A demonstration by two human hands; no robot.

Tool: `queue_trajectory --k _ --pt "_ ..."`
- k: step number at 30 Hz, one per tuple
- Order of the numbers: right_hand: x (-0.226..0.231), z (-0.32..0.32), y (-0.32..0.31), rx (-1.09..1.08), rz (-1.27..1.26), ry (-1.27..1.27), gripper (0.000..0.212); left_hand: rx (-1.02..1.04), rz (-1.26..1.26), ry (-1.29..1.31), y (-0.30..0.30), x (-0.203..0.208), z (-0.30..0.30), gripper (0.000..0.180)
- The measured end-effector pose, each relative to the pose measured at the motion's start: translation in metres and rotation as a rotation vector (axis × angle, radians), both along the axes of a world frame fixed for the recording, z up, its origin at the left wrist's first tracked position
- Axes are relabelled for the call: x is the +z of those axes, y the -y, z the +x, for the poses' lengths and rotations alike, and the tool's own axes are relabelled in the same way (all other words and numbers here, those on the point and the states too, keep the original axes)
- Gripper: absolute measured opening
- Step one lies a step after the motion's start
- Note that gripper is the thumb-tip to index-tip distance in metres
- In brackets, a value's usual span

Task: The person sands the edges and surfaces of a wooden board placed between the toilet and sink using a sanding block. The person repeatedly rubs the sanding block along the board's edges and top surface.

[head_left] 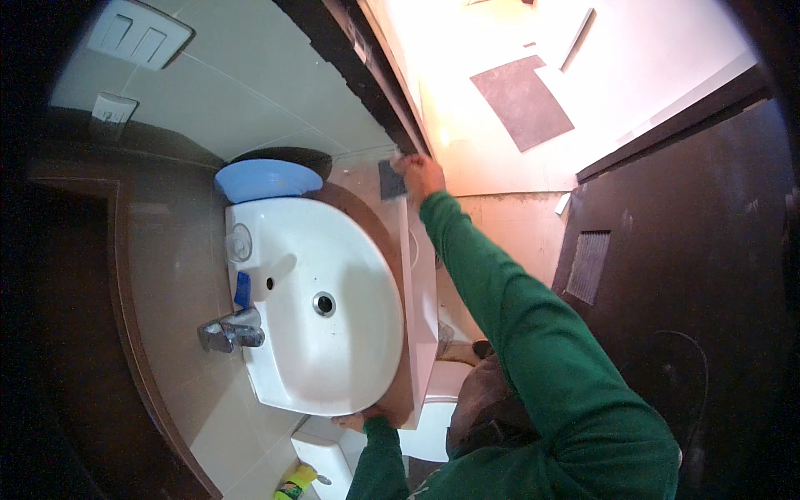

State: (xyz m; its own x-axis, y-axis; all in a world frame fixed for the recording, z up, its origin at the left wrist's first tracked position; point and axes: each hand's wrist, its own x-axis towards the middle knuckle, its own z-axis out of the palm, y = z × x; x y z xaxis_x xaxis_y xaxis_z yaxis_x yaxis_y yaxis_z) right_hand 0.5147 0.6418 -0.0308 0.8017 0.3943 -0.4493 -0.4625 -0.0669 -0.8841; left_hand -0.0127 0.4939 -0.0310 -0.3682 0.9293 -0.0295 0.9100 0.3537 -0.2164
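Note:
My right arm, in a green sleeve, reaches to the far end of a brown counter (pixel 400 398). There my right hand (pixel 423 176) is closed, fingertips pinched around something small and pale that I cannot make out. Beside those fingertips is a dark grey square piece (pixel 392 180); its kind is unclear. A white washbasin (pixel 358 358) sits on the counter. My left hand (pixel 357 418) is at the basin's near edge, by the counter's corner; most of its fingers are hidden. A light blue plastic basin (pixel 267 181) leans against the wall behind the washbasin's far side.
A chrome faucet (pixel 232 331), a blue packet (pixel 242 289) and a clear round dish (pixel 239 242) are along the washbasin's left rim. A yellow-green bottle (pixel 294 482) stands at the lower left. White toilet parts (pixel 437 425) lie below the counter. A dark door (pixel 667 275) fills the right.

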Motion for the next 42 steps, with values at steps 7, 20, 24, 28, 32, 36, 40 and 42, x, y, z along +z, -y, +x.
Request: queue_trajectory --k 7,20,24,28,32,36,40,42 --pt "0.021 -0.049 0.025 0.075 0.025 -0.15 0.022 0.024 -0.013 -0.019 0.009 0.007 -0.015 0.063" --pt "0.02 -0.101 0.068 0.221 -0.101 0.149 0.02 -0.005 -0.075 -0.078 0.007 0.003 -0.011 0.059" --pt "0.022 -0.112 0.071 0.162 -0.1 0.182 0.021 -0.028 -0.093 -0.098 0.004 0.006 -0.011 0.058" --pt "0.011 -0.06 0.043 0.049 -0.113 0.215 0.024 -0.105 -0.147 -0.126 0.001 -0.003 0.002 0.057" --pt "0.005 -0.122 0.077 0.149 -0.103 0.128 0.029 -0.128 -0.237 -0.242 0.002 0.007 -0.009 0.056" --pt "0.021 -0.122 0.079 0.151 -0.159 0.279 0.022 -0.214 -0.356 -0.356 -0.003 0.02 -0.002 0.055" --pt "0.013 -0.047 0.042 0.038 -0.235 0.333 0.023 -0.22 -0.294 -0.364 -0.005 0.007 0.004 0.052" --pt "0.021 -0.061 0.042 0.101 -0.229 0.381 0.025 -0.236 -0.23 -0.366 -0.007 -0.001 -0.014 0.052"
